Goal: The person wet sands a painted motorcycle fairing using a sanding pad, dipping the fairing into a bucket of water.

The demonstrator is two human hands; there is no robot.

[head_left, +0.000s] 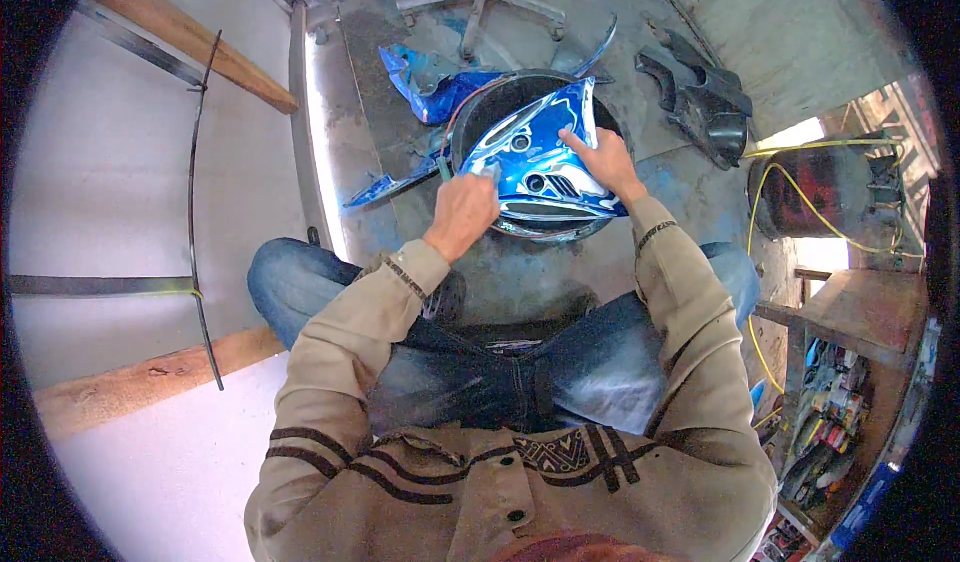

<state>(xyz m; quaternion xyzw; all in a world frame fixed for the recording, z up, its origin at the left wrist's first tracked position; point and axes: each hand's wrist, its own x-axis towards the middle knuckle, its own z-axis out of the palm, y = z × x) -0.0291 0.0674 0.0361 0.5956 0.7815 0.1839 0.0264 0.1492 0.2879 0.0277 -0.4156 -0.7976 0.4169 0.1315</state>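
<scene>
Both hands work the glossy blue fairing panel point(540, 157) propped over the dark tub point(520, 97) at upper centre, left hand point(462, 212) closed on its lower edge, right hand point(600, 157) pressing open-fingered, so the slick panel could slip off the rim.

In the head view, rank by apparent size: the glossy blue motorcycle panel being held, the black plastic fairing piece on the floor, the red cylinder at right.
1. Glossy blue motorcycle panel.
2 and 3. Black plastic fairing piece and red cylinder look alike; rim distortion makes ranking unsure.
</scene>
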